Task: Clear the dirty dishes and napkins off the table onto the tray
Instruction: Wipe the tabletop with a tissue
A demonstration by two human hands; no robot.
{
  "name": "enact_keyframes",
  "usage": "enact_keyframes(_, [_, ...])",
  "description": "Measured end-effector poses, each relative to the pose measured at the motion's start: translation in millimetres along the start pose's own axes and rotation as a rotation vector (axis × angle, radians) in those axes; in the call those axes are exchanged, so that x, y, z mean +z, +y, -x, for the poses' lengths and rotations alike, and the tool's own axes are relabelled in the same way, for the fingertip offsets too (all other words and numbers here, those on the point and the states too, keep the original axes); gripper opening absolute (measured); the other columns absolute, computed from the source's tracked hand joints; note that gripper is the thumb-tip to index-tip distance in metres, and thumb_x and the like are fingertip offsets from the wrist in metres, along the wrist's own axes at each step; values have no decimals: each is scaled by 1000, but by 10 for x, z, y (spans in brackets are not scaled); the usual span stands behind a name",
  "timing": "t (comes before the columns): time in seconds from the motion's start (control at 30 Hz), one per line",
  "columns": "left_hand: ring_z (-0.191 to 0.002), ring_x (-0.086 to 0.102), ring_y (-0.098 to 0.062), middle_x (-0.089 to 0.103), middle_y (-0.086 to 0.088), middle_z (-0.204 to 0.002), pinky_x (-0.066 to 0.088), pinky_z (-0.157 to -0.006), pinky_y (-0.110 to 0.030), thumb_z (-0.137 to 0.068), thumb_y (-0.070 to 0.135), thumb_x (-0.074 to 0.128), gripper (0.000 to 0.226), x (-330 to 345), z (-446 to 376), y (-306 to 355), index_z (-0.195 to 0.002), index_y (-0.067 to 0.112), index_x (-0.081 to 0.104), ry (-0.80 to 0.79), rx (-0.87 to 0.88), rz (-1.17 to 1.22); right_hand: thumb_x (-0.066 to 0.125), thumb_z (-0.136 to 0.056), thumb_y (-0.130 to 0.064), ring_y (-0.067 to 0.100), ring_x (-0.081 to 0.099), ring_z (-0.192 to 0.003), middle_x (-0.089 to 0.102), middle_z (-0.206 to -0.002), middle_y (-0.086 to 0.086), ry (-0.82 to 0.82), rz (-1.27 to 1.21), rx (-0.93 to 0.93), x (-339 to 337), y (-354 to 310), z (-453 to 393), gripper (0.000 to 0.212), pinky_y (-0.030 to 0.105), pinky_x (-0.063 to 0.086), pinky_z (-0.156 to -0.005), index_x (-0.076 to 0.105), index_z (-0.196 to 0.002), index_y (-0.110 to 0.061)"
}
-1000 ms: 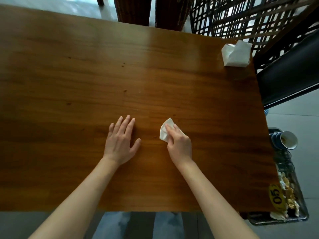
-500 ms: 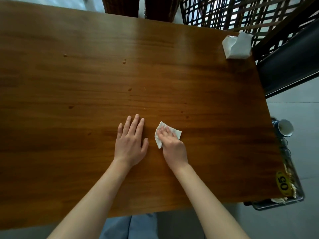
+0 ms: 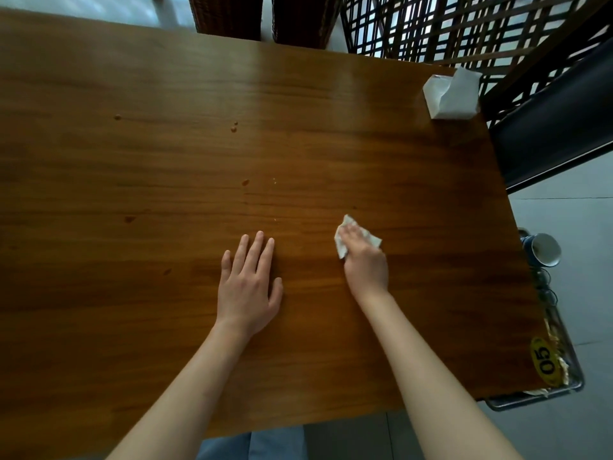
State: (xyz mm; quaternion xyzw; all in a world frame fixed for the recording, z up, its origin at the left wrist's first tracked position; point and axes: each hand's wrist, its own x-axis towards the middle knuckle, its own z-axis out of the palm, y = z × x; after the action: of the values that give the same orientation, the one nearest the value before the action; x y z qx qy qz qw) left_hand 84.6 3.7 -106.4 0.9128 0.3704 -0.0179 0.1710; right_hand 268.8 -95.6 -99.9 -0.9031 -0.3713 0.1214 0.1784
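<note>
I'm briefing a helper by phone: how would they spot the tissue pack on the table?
Find the wooden table, then go to its far right corner by the lattice screen. The tissue pack stands there, boxy and untouched, unlike the small crumpled napkin under the right hand.

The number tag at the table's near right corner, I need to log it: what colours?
Yellow oval tag with black digits 05, in the head view.

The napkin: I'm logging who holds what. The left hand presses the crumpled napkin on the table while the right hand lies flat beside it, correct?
Not quite: the hands are swapped. In the head view the right hand presses the crumpled napkin on the table, and the left hand lies flat beside it.
</note>
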Motion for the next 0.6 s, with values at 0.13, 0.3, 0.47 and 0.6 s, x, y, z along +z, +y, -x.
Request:
enact_keyframes(0.13, [-143, 15, -26, 25, -5, -154, 6, -114, -44, -88, 45, 36, 64, 11, -8, -10, -147, 20, 29, -8, -3, -3, 41, -96, 3, 21, 35, -136, 40, -146, 7, 65, -58, 225, 4, -156, -480, 44, 31, 40, -104, 47, -136, -13])
enact_keyframes(0.3, [-143, 18, -26, 28, -5, -153, 8, -113, -44, -88, 44, 39, 63, 26, -17, -22, -146, 20, 31, -3, -6, -17, 45, -94, 2, 21, 39, -133, 45, -142, 8, -42, 4, -80, 133, -375, -262, 42, 31, 39, -104, 47, -135, -10])
enact_keyframes(0.47, [-143, 16, -26, 26, -5, -153, 6, -113, -44, -88, 44, 38, 63, 7, -9, -5, -146, 19, 29, -7, -1, 9, 42, -94, 4, 19, 44, -130, 46, -141, 4, -27, 95, -59, -54, 29, -270, 44, 30, 42, -102, 49, -134, -12])
enact_keyframes(0.6, [-144, 12, -25, 22, -4, -155, 2, -114, -42, -89, 44, 36, 64, -1, -14, -20, -147, 20, 26, -1, 4, 7, 40, -93, 7, 21, 37, -134, 44, -143, 9, 57, 21, 163, 50, -254, -562, 45, 28, 35, -107, 49, -134, -10])
